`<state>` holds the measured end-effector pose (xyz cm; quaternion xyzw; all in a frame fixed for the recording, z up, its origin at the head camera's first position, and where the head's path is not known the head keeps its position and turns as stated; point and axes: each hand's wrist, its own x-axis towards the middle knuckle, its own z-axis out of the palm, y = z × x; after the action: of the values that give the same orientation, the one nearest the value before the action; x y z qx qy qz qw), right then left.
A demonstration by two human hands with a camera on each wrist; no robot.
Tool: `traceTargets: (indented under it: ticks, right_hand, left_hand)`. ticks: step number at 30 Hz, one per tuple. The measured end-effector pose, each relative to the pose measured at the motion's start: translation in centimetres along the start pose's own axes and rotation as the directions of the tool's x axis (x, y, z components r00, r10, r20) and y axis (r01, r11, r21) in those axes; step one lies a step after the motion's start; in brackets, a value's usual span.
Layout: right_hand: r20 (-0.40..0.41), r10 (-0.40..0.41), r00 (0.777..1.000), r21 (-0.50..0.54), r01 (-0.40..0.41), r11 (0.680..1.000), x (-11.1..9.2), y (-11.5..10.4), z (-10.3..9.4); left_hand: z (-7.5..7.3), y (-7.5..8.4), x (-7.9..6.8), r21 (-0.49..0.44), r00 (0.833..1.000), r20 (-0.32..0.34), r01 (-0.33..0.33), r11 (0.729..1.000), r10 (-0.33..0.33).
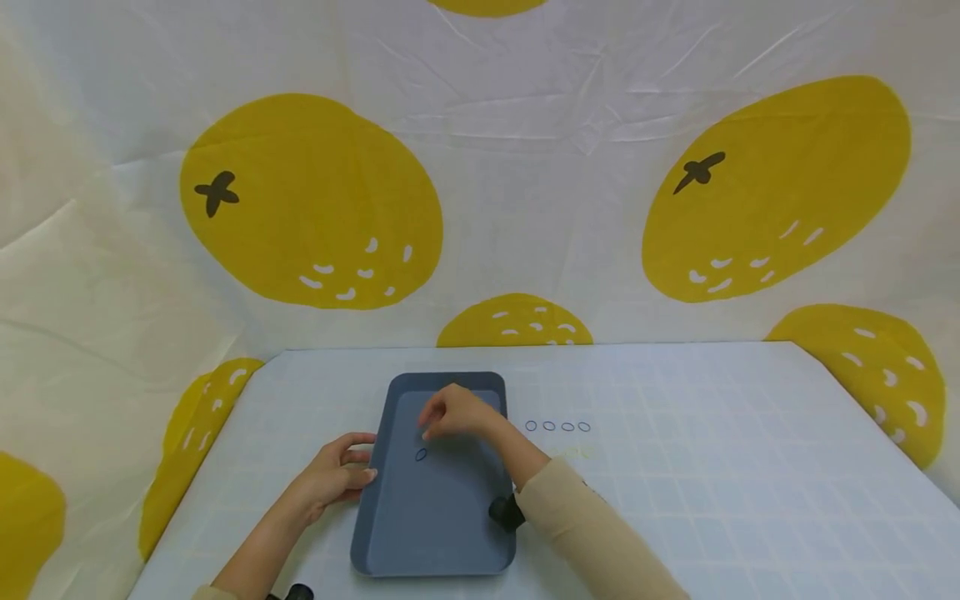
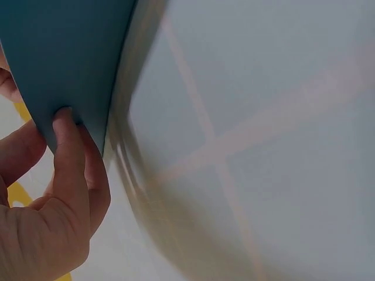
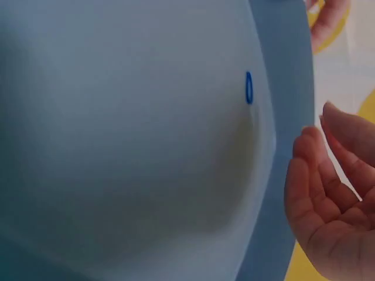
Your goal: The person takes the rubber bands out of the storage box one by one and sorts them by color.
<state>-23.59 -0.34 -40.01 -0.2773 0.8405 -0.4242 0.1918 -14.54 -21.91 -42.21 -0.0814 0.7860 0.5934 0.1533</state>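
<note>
A blue-grey tray [image 1: 431,533] lies on the table, longer front to back than wide. My left hand [image 1: 330,475] grips its left rim, with the fingertips [image 2: 63,117] pressed against the tray wall [image 2: 70,52]. Over the tray's far half is my right hand [image 1: 453,412], palm down, fingers loosely bent. In the right wrist view nothing shows between the thumb and fingers of that right hand [image 3: 334,193]. A thin blue loop [image 3: 249,88], like a small rubber band, lies on the tray floor just below the right fingertips in the head view.
Right of the tray, several dark blue loops [image 1: 549,426] lie in a row on the pale checked table [image 1: 720,467]. Nearer, pale yellow loops [image 1: 587,453] are partly hidden by the right forearm. A white cloth with yellow fruit prints hangs behind the table.
</note>
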Motion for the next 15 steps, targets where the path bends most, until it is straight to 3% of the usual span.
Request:
traceTargets:
  ticks: [15]
  right_hand:
    - [-0.045, -0.017, 0.999, -0.241, 0.006, 0.971, 0.6, 0.7, 3.0]
  left_hand:
    - [-0.1, -0.1, 0.2, -0.008, 1.000, 0.020, 0.005, 1.000, -0.005]
